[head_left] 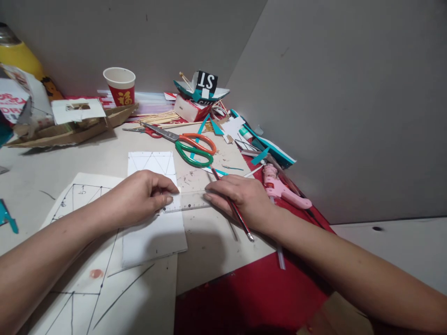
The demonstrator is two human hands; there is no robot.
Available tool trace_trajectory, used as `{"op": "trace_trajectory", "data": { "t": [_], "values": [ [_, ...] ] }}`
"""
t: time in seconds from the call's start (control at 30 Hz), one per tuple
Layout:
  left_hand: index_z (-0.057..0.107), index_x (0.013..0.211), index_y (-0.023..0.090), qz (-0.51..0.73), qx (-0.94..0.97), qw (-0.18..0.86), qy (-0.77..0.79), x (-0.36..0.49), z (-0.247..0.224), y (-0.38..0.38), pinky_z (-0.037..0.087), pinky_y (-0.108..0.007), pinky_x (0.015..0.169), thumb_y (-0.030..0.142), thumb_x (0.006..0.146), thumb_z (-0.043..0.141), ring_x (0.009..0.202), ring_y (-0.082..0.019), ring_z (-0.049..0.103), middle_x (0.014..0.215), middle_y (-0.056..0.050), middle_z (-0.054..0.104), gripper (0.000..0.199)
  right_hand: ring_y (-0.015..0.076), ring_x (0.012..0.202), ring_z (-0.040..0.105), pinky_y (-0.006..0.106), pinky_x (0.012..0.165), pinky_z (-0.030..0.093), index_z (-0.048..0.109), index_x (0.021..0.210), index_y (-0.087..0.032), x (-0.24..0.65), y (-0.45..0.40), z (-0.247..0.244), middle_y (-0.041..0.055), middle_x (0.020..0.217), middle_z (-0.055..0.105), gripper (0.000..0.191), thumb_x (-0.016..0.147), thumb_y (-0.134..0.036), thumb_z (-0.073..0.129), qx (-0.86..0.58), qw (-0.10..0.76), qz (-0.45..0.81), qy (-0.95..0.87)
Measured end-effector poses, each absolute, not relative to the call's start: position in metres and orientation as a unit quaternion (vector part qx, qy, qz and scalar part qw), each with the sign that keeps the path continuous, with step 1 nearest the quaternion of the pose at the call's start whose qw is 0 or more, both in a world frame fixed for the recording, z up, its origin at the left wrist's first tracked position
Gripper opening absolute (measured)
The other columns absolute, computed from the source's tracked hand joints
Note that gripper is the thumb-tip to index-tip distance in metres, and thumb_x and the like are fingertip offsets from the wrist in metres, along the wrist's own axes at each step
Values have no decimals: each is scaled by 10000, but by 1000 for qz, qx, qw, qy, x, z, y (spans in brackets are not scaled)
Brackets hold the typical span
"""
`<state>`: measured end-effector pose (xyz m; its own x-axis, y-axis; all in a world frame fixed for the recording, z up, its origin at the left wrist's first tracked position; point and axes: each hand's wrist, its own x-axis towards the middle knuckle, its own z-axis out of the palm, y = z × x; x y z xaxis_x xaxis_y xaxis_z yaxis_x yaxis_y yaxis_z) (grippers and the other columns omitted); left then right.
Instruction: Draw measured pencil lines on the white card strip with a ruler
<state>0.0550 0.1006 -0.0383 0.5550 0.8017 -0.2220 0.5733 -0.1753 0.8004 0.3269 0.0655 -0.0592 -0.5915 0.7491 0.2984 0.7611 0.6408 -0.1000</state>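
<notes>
A clear ruler [190, 201] lies across a white piece of card [153, 239] marked with pencilled triangles near its far edge. My left hand [143, 200] pinches the ruler's left end above the card. The other end is between the thumb and fingers of my right hand [240, 197], past the card's right edge. A dark red pencil [240, 218] is also tucked in my right hand, slanting with its eraser end toward me. Beneath the card and my left arm is a larger sheet [139, 298] with drawn lines and triangles.
Beyond my hands lie large scissors [195, 149] with orange and green handles. A pink glue gun [282, 188] rests at right on the red surface [223, 302]. Further back stand a cardboard boat [70, 135], a paper cup [119, 86], a small teal boat [200, 88] and thin sticks [159, 118].
</notes>
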Motion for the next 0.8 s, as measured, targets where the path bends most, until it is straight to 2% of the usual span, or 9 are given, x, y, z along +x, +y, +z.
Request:
{"op": "trace_trajectory", "data": {
  "t": [0.33,0.8],
  "values": [
    [808,989,196,133,764,441,452,55,-41,100,403,-269,530,362,840,632,561,-152,510,592,13,603,284,218,752,638,318,654,415,721,889,-197,324,57,-58,76,799,731,341,1054,-387,491,-440,138,-62,-885],
    [801,1007,190,131,773,435,443,54,-42,100,422,-315,600,376,850,610,595,-175,538,641,-8,638,310,240,755,632,340,659,460,730,974,-158,324,50,-55,89,806,709,289,1038,-357,531,-432,153,-71,-886]
  ]
}}
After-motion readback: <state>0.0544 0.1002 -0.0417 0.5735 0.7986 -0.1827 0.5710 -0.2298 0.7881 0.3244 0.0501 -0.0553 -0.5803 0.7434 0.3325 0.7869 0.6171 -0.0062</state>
